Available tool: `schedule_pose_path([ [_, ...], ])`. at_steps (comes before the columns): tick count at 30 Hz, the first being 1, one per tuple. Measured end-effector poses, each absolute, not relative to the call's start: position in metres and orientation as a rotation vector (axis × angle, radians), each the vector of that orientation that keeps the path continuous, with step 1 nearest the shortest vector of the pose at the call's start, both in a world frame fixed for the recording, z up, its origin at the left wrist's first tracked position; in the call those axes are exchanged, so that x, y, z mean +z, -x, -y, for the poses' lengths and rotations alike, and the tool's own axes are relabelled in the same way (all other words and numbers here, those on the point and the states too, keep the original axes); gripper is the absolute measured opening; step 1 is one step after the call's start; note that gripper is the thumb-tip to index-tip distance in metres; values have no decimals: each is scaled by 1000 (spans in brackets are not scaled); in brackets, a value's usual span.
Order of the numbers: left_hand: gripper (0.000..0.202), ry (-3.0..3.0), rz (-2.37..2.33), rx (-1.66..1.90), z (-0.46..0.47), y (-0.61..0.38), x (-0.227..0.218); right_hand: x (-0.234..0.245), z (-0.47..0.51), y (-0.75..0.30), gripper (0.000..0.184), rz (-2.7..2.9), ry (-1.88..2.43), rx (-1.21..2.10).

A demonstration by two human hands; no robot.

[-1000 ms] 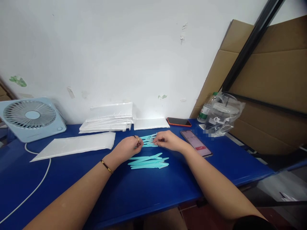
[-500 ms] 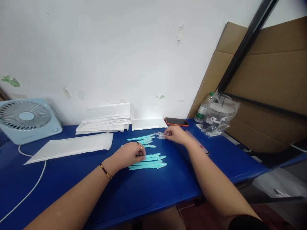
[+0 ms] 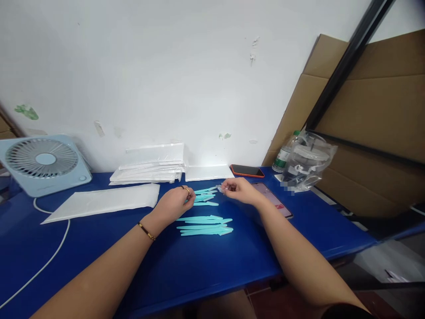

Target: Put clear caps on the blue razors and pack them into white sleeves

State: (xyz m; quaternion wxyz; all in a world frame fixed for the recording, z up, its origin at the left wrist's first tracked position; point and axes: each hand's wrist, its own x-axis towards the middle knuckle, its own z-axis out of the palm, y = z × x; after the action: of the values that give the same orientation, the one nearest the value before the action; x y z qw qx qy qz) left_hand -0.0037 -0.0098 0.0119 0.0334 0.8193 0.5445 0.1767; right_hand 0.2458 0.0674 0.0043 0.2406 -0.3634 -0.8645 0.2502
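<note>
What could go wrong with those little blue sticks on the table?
The right hand pinches a small clear piece; it might slip and be hard to spot. That forearm passes close by the phone and could nudge it. The left hand, touching the far sticks, might scatter them into the near pile.

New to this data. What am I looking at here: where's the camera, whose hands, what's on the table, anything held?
No machine: a person works with bare hands, filmed by one camera worn on the head, looking forward and down. The left hand touches the far group of teal plastic sticks; whether it grips one is unclear. The right hand pinches a small pale piece. A nearer group of teal sticks lies on the blue table. Around: a fan, white bags, an orange-cased phone and a lit phone.
</note>
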Motion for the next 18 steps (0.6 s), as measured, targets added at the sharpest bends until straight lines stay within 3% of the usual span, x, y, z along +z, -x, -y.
schedule_pose_path([
  [4, 25, -2493, -1683, 566, 8, 7, 12, 11, -61, -245, 22, 2360, 932, 857],
  [18, 27, -2491, -1673, 584, 8, 7, 12, 10, -59, -240, 17, 2360, 904, 746],
])
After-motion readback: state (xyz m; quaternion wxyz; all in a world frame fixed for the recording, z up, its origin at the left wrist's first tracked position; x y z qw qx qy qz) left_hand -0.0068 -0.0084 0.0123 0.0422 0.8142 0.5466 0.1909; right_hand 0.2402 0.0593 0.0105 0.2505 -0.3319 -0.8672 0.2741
